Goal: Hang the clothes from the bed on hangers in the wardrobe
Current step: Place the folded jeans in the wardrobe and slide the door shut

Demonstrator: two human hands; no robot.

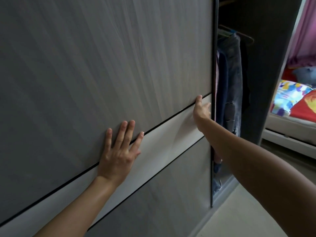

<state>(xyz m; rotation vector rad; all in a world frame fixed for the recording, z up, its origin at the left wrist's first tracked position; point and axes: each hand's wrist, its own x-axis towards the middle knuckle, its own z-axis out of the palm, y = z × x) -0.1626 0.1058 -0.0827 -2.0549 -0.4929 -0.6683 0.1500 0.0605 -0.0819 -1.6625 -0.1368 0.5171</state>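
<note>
— Where are your hands at this moment?

— My left hand [118, 151] lies flat on the grey sliding door [102, 57] of the wardrobe [266, 48]. The fingers are straight and spread, and the palm covers the black line above the pale band [162, 139]. This hand holds nothing.

— And the other one?

— My right hand [201, 110] is further along the same band, at the free edge of the door, with the thumb pointing up. The fingers are blurred there, so I cannot tell if they curl round the edge or only press on it.

— What do you see inside?

— The door is partly open. In the gap a pair of faded jeans [231, 74] hangs, with dark garments [222, 79] just beside it on the left. A thin hanger [246, 38] with nothing on it hangs at the upper right of the jeans.

— And the clothes you must hang?

— The bed [294, 103] is at the far right, beyond the side of the wardrobe, well apart from both hands. It has a colourful sheet, and a blue-grey heap [306, 76] lies on it, below the pink curtain [306, 28].
</note>
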